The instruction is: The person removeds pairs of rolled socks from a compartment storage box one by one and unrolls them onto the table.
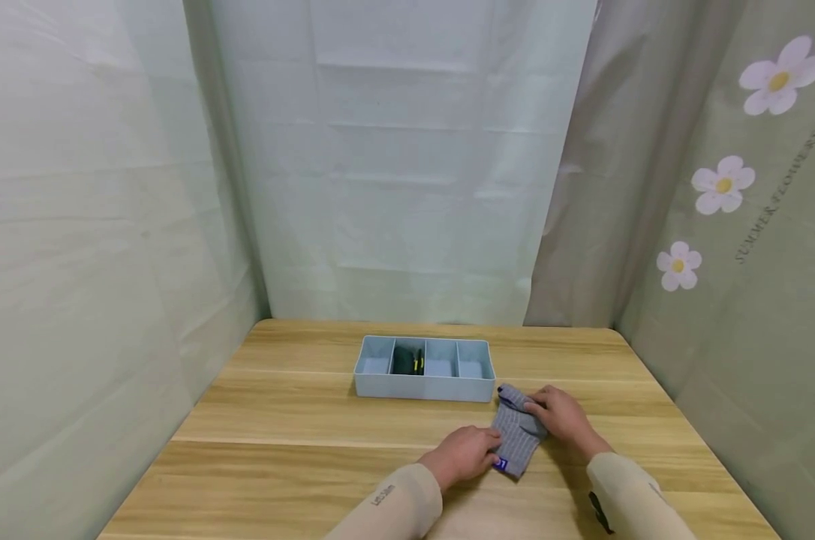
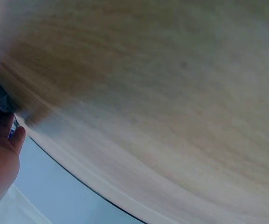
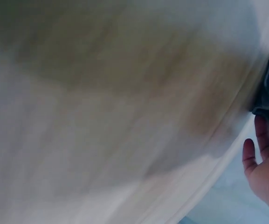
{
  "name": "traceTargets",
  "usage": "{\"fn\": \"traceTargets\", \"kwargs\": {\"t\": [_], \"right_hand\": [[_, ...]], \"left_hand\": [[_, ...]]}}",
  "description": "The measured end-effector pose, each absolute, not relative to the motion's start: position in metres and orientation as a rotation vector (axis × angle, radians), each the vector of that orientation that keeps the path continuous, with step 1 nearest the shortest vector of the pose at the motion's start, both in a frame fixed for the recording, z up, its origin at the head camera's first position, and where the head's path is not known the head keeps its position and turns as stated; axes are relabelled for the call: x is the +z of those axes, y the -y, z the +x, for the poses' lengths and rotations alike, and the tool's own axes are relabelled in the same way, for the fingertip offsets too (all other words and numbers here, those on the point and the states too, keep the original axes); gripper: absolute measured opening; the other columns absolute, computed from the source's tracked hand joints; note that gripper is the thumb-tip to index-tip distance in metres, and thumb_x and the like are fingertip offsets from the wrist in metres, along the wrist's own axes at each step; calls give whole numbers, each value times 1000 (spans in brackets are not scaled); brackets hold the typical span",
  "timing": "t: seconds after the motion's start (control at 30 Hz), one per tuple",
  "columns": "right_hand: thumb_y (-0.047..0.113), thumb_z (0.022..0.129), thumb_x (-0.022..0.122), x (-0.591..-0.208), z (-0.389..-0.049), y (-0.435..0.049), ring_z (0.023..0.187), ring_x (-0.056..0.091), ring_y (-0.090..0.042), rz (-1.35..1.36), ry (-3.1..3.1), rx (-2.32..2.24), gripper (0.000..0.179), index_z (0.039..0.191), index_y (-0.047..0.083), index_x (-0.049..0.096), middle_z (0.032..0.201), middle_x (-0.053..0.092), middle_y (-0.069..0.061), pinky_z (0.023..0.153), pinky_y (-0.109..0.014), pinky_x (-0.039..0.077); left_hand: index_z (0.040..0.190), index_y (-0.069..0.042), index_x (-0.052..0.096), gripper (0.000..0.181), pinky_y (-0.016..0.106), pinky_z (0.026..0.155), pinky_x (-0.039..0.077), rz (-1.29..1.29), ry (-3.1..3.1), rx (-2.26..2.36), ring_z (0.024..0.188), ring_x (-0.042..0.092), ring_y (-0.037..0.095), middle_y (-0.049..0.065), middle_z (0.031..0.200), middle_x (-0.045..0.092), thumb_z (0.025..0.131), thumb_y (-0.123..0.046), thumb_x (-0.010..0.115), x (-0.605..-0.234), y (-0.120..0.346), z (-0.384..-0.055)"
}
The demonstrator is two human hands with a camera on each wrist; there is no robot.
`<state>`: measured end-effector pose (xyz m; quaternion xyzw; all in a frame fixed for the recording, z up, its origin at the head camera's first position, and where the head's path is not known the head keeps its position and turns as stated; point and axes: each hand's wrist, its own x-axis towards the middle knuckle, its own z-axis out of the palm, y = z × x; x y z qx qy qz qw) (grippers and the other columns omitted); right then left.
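Sock lies on table, near-right of tray. Your left hand touches its left edge, right hand its right; can't tell if either pinches. Likely light, soft, floppy, not fragile; best held by opposite edges.

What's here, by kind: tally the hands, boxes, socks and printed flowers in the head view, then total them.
Hands: 2, left hand and right hand
Box: 1
Grey sock: 1 visible, possibly a stacked pair
Printed flowers: 3
Total: 7
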<state>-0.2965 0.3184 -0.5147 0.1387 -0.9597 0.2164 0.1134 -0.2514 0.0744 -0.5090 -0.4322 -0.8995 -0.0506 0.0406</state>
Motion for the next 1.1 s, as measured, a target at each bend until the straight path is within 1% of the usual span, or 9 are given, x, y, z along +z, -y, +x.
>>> {"fn": "traceTargets", "kwargs": {"t": [0.13, 0.27, 0.5, 0.67, 0.8, 0.93, 0.97, 1.03, 1.1], "right_hand": [[20, 92, 70, -513, -301, -316, 84, 64, -25, 344, 2837, 637, 18, 98, 6, 78, 89, 68, -5, 76, -47, 52], [21, 93, 69, -512, -304, -315, 84, 65, -30, 303, 2865, 593, 20, 98, 5, 78, 89, 69, -9, 75, -50, 52], [23, 94, 67, -509, -312, -315, 91, 67, -36, 249, 2912, 549, 22, 100, 4, 77, 97, 72, -15, 77, -54, 51], [25, 93, 67, -508, -315, -319, 95, 66, -38, 183, 2943, 572, 24, 102, 5, 77, 102, 72, -15, 79, -55, 51], [28, 92, 68, -507, -317, -322, 93, 66, -35, 133, 2955, 598, 24, 100, 7, 77, 101, 73, -12, 75, -53, 50], [29, 92, 69, -506, -320, -323, 89, 66, -31, 111, 2963, 625, 22, 98, 9, 77, 98, 73, -9, 73, -50, 49], [28, 92, 69, -506, -320, -323, 87, 66, -29, 111, 2965, 632, 21, 97, 9, 77, 97, 73, -9, 72, -50, 49], [28, 91, 70, -504, -321, -323, 85, 64, -27, 114, 2968, 648, 20, 96, 9, 77, 96, 73, -8, 71, -48, 48], [28, 91, 71, -502, -321, -323, 84, 63, -25, 114, 2975, 663, 20, 96, 9, 77, 95, 73, -7, 71, -47, 48]], "left_hand": [[127, -15, 68, 33, 21, 96, 46, -1322, 2761, -156, 115, 60, 6, -6, 132, 62, 97, -28, 65, -509, -75, -252], [128, -15, 68, 34, 21, 97, 45, -1315, 2768, -151, 115, 60, 7, -6, 133, 62, 97, -28, 65, -509, -74, -252], [129, -15, 67, 35, 21, 97, 45, -1313, 2778, -162, 116, 60, 7, -6, 133, 62, 97, -28, 64, -510, -74, -254], [128, -15, 68, 34, 20, 98, 44, -1329, 2762, -185, 116, 60, 7, -5, 132, 63, 96, -28, 65, -511, -75, -255], [124, -13, 71, 31, 20, 97, 45, -1335, 2755, -216, 114, 61, 7, -4, 127, 66, 96, -27, 65, -511, -77, -257], [111, -12, 74, 24, 20, 89, 48, -1314, 2752, -281, 101, 64, 7, -4, 112, 70, 96, -28, 65, -510, -80, -259], [110, -12, 74, 23, 20, 89, 48, -1299, 2754, -308, 101, 63, 7, -4, 111, 70, 96, -29, 66, -511, -81, -259], [112, -11, 72, 28, 20, 90, 47, -1270, 2765, -364, 103, 62, 8, -2, 113, 68, 94, -32, 68, -511, -83, -258], [120, -8, 69, 36, 21, 96, 45, -1252, 2786, -397, 113, 60, 10, 1, 123, 66, 94, -33, 68, -512, -83, -255]]}}
